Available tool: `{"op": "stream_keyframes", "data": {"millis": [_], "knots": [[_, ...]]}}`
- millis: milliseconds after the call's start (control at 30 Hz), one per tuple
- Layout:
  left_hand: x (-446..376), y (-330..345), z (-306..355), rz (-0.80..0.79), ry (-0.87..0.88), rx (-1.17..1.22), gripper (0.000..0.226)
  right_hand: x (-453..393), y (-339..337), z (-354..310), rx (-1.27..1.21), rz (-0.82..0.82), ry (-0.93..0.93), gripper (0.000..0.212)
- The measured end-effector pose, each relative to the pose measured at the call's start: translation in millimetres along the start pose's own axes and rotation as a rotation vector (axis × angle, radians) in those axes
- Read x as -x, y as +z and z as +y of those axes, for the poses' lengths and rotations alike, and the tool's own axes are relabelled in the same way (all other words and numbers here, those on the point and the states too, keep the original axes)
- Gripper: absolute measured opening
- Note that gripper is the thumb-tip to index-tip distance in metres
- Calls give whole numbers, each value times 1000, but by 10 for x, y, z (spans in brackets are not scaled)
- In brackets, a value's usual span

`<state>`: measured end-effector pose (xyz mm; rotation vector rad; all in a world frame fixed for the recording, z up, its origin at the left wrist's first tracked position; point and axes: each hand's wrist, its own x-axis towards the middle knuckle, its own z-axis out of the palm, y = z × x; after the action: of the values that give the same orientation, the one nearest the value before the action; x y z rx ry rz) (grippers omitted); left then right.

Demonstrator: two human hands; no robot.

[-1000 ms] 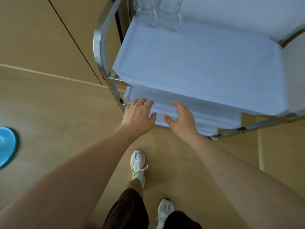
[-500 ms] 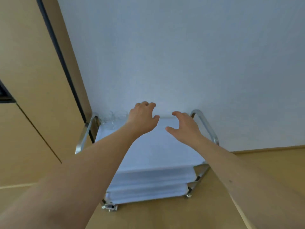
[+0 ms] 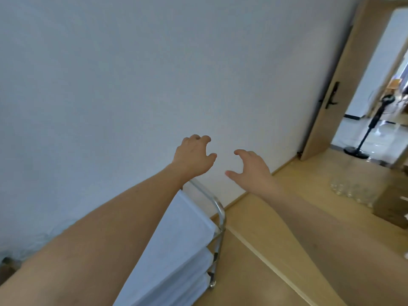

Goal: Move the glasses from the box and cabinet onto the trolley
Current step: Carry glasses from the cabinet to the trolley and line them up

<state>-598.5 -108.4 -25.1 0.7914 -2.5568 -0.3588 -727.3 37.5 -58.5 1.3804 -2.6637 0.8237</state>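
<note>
My left hand (image 3: 193, 156) and my right hand (image 3: 250, 170) are raised side by side in front of the white wall, fingers loosely curled, both empty. Below my left forearm stands the trolley (image 3: 219, 212), with white shelves and a chrome frame; its top shelf is partly hidden by my arm. Several clear glasses (image 3: 351, 189) stand on the wooden floor at the right, next to a brown cardboard box (image 3: 391, 205). Any glasses on the trolley are out of sight.
A white wall (image 3: 132, 85) fills the upper left. At the far right a wooden door (image 3: 331, 102) with a black handle stands open onto a tiled room with a black standing fan (image 3: 366, 131). Wooden floor (image 3: 276, 250) runs from trolley to box.
The view has swung up and to the right, from the trolley's shelves to the wall, the doorway and the glasses by the box. Both hands stayed empty and rose with it.
</note>
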Motion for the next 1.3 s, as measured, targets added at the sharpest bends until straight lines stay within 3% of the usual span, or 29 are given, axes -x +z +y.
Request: {"op": "stream_keyframes", "data": {"millis": [300, 767, 1300], "knots": [[-692, 312, 1295, -21, 270, -9, 60, -31, -921, 1002, 10, 177, 162, 73], [-1652, 1346, 3646, -70, 483, 58, 59, -70, -2393, 3227, 106, 336, 325, 79], [-2157, 2874, 5170, -293, 769, 57, 60, 194, -2731, 4999, 136, 351, 627, 82]]}}
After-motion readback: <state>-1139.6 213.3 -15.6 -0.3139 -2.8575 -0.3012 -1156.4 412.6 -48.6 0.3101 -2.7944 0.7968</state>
